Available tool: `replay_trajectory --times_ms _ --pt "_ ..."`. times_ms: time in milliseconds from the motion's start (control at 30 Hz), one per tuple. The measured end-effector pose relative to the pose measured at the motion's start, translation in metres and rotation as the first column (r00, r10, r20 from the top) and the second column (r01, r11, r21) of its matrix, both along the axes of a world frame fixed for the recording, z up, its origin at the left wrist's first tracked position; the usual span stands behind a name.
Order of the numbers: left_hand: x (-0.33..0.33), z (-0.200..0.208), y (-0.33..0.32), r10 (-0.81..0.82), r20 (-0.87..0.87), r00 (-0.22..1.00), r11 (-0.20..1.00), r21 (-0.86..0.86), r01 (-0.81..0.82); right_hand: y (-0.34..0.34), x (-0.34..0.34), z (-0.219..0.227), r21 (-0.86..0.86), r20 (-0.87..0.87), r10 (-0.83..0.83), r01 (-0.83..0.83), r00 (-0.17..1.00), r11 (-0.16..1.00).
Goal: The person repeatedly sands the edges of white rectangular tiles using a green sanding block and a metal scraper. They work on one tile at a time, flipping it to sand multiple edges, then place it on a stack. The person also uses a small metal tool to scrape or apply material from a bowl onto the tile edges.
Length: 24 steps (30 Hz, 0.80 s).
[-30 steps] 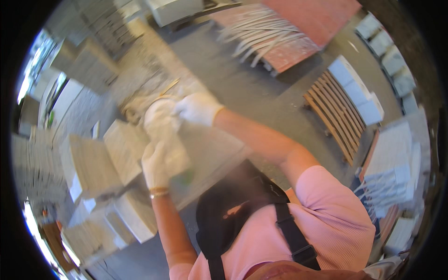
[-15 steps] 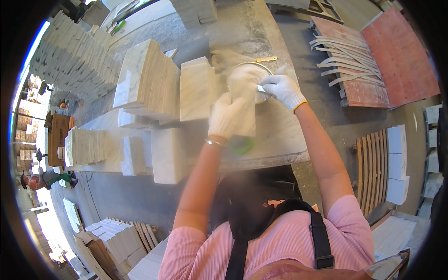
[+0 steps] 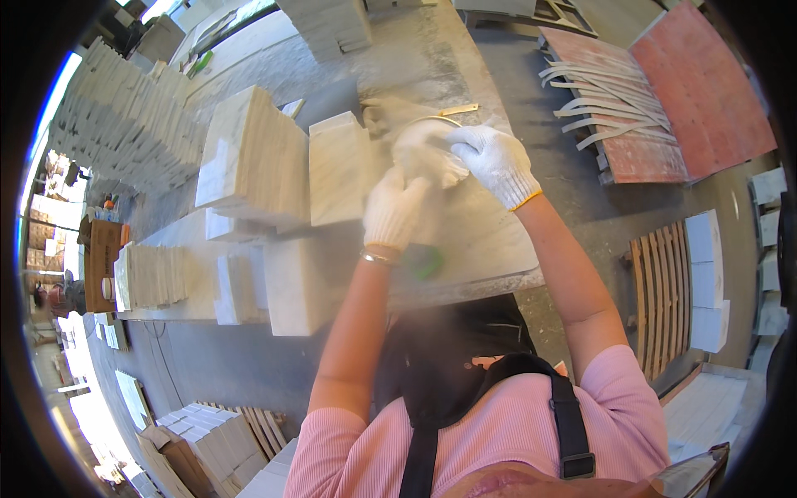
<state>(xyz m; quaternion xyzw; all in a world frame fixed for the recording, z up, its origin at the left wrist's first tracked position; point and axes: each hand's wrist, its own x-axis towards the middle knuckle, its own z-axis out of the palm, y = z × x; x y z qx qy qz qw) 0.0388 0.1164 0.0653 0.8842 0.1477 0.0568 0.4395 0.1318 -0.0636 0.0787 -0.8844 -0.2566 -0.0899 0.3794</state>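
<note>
My left hand (image 3: 393, 209), in a white knit glove, is closed on a pale marble tile; haze and blur hide most of the tile now. Just right of it my right hand (image 3: 498, 164), also gloved, has its fingers pinched together over the edge of a round bowl (image 3: 432, 122) of whitish material. A small flat pale piece showed at these fingers earlier; the hand now covers it. Beyond the bowl lies a thin yellow strip (image 3: 459, 109). A blurred green thing (image 3: 423, 261) rests on the worktable (image 3: 490, 249) below my left hand.
Left of my hands stand marble tile stacks (image 3: 249, 162), a block of tiles (image 3: 339, 170) and another block (image 3: 290, 286) at the near edge. A taller slab stack (image 3: 120, 124) is far left. On the right are a red panel rack (image 3: 656, 108) with white straps and a wooden pallet (image 3: 656, 299).
The tile below my left fingers no longer shows face-on. My right hand has turned over the bowl, hiding the small pale piece. The whole view has shifted slightly.
</note>
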Motion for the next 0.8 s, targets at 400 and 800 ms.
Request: replay_trajectory --times_ms 400,800 --pt "0.002 -0.004 0.003 -0.029 -0.032 0.999 0.983 0.181 0.034 -0.011 0.016 -0.039 0.16 -0.538 0.067 0.024 0.84 0.987" --pt "0.005 -0.011 0.005 -0.155 0.076 0.985 0.942 0.311 0.124 0.011 0.002 -0.003 0.207 0.059 0.127 -0.137 0.99 0.969"
